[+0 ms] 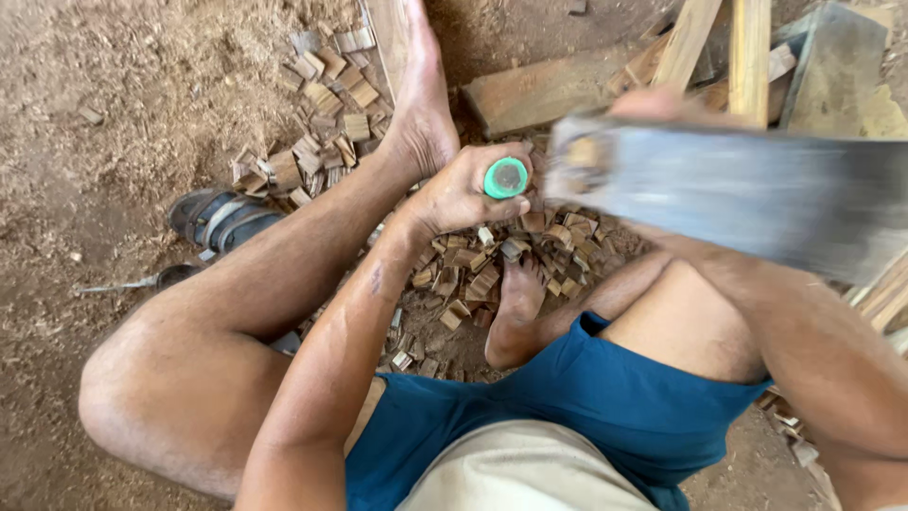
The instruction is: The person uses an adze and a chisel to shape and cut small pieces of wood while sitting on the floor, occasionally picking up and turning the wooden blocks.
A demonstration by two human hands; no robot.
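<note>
The left hand (463, 194) gripped a round green-capped tool handle (506, 178) upright over small brown wood chips (473, 265), while the right hand (653, 104) clutched a blurred broad grey metal blade (747, 194).

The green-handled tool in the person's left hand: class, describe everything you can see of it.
The green-handled tool shows only its round green butt end, with a grey disc in the middle; it looks like plastic. The left hand wraps closely around the rest, so shaft and tip are hidden. It points up toward the camera, above scattered wood chips, beside the blurred flat blade.
</note>
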